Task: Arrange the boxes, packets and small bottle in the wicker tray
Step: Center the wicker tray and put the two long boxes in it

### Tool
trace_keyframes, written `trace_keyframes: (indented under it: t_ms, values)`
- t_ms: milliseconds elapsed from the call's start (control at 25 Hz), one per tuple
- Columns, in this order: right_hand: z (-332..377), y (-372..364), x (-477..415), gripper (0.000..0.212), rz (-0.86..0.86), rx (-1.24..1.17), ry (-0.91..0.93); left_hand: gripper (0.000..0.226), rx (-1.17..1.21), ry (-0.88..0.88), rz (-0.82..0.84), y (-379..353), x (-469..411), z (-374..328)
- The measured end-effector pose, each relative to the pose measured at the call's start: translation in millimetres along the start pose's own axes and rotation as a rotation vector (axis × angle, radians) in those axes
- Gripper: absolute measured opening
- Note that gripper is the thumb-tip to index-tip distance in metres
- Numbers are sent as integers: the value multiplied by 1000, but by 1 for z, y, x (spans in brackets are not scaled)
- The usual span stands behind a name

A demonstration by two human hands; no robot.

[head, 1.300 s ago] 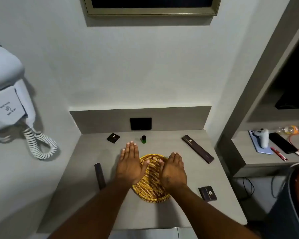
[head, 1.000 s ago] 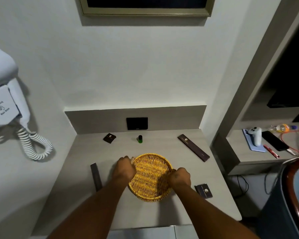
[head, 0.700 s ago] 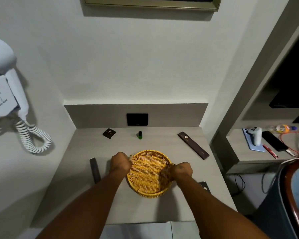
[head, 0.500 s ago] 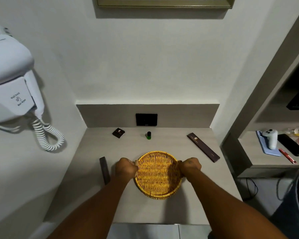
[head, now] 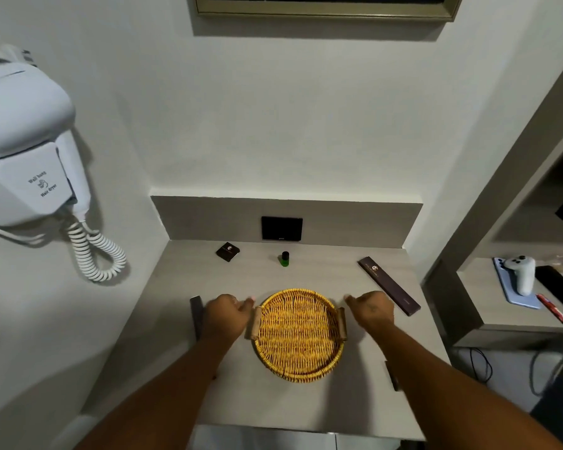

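A round yellow wicker tray [head: 298, 368] with two side handles lies empty in the middle of the grey counter. My left hand [head: 228, 315] hovers just off its left handle, fingers loosely apart. My right hand [head: 371, 311] is a little off the right handle, also holding nothing. A small green bottle [head: 285, 258] with a black cap stands behind the tray. A small dark square box [head: 228, 251] sits at the back left. A long dark box [head: 389, 285] lies at the right. A narrow dark packet [head: 196, 315] lies left of my left hand. Another dark box [head: 392, 375] shows partly beside my right forearm.
A white wall-hung hair dryer [head: 23, 151] with a coiled cord hangs at the left. A black wall socket [head: 281, 228] sits in the backsplash. A side shelf [head: 488, 316] at the right carries a controller, a phone and a pen.
Both hands gripped the tray's handles and shifted it on the counter. They have now let go and moved slightly outward from the handles.
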State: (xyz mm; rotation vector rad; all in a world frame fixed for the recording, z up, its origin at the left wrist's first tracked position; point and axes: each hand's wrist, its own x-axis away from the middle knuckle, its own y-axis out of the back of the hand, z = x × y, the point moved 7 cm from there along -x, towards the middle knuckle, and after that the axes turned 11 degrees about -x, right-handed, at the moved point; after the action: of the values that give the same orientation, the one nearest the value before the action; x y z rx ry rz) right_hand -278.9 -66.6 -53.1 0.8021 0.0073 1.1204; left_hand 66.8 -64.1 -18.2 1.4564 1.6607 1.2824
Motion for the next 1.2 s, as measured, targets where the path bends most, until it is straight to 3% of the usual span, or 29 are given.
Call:
trace_keyframes:
  t_ms: [80, 240, 480, 920, 1200]
  values:
    - [3, 31, -21, 38, -50, 44, 70, 43, -121, 4, -45, 12, -7, 24]
    - [-10, 73, -61, 34, -110, 186, 40, 47, -273, 95, 50, 9, -13, 65]
    - [-16, 56, -87, 30, -41, 311, 117, 25, -219, 258, 161, -9, -19, 83]
    - [-30, 45, -102, 30, -13, 301, 75, 40, -176, 390, 180, -16, -21, 89]
    - [-26, 38, -94, 28, -27, 278, -10, 30, -146, 356, 161, -18, -23, 83]
